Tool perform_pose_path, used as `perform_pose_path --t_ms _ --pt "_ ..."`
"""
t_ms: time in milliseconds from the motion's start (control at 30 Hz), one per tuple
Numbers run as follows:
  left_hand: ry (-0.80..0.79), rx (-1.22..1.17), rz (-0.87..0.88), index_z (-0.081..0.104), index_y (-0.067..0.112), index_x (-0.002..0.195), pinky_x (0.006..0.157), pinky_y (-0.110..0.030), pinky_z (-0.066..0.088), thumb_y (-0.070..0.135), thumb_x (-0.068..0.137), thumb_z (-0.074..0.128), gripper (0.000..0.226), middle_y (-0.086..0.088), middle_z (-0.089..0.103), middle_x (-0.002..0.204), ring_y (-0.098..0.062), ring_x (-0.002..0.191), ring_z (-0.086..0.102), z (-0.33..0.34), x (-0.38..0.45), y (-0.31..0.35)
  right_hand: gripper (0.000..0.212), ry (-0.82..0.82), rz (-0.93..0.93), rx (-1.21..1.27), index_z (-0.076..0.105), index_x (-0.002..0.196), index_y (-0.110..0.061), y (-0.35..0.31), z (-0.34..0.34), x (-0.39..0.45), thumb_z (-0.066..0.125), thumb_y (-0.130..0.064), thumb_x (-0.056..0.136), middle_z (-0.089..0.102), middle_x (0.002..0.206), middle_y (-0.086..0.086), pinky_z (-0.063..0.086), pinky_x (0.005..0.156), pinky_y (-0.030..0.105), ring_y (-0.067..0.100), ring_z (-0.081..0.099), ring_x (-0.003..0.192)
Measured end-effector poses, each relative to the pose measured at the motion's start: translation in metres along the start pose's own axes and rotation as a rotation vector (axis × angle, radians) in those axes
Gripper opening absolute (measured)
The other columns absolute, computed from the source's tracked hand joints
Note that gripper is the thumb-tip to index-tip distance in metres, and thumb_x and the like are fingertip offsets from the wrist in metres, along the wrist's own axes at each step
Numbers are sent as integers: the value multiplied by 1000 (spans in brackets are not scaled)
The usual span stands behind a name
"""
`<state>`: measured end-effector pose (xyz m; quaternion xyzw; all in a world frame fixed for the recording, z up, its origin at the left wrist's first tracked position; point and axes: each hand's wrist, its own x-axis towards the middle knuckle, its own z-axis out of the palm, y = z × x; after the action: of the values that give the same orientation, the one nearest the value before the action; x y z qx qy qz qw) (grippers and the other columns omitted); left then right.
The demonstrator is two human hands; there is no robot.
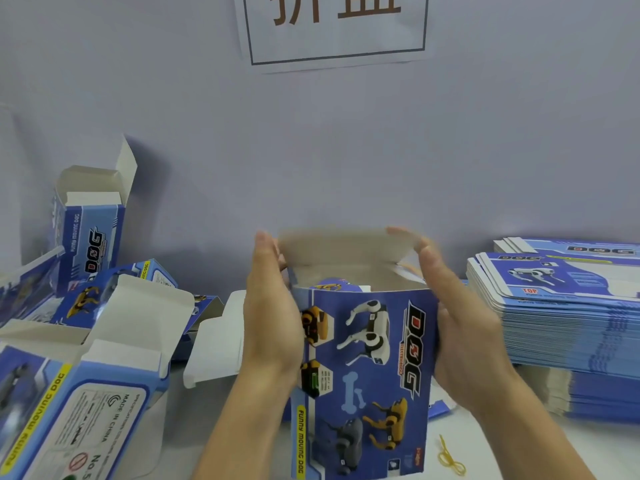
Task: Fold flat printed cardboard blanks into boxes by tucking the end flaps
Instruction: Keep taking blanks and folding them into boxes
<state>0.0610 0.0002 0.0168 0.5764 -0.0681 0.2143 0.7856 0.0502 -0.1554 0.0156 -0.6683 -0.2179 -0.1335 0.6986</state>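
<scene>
1. Fingers (266, 258) of the left hand (273, 317) were straight, pressed flat against the left side of the box (367, 368); fingertips reached up beside the raised end flap (336, 247).
2. Right hand (460, 327) mirrored it: fingers (415, 244) mostly straight, palm against the box's right side, tips at the flap's right edge. Flap was motion-blurred, so exact contact there was unclear.
3. Box was held upright between both palms, centre of view, above the desk (485, 455). Top end was open, grey inside visible, printed "DOG" face toward the camera.
4. Left of the hands: several folded boxes (104, 375) lay on the desk with end flaps open; one upright box (90, 230) stood against the wall (311, 150).
5. Right of the hands: a tall stack of flat blanks (561, 323) sat on the desk.
6. Yellow rubber band (450, 462) lay on the desk near the right forearm.
7. Paper sign (332, 29) with large characters hung on the wall above.
</scene>
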Motion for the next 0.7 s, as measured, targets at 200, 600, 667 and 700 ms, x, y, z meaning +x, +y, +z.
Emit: perform_pose_path --t_ms 200,600,667,700 --pt "-187 19 -145 58 20 133 108 -61 39 61 98 40 57 -16 67 123 -40 117 61 -6 1 17 53 96 -43 -114 49 129 -52 -23 -12 -1 49 -65 77 65 125 2 49 100 35 7 66 108" --pt "-232 139 -125 74 9 100 74 -43 59 20 94 61 19 -16 76 96 -29 78 73 -38 11 15 49 -84 316 39 52 132 2 -18 -39 2 33 -34 106 52 136 30 36 98 36 35 42 136" --pt "-294 78 -189 71 4 108 73 -42 61 18 89 61 25 -17 76 100 -31 85 73 -34 9 9 55 -195 371 78 64 113 -10 -16 -33 1 36 -54 95 62 128 23 42 92 40 38 51 128" --pt "-327 44 -224 70 3 109 70 -39 62 19 88 61 28 -17 76 101 -30 86 74 -31 8 6 54 -154 371 65 66 107 -11 -14 -36 2 39 -55 92 66 125 18 43 92 38 36 56 124"
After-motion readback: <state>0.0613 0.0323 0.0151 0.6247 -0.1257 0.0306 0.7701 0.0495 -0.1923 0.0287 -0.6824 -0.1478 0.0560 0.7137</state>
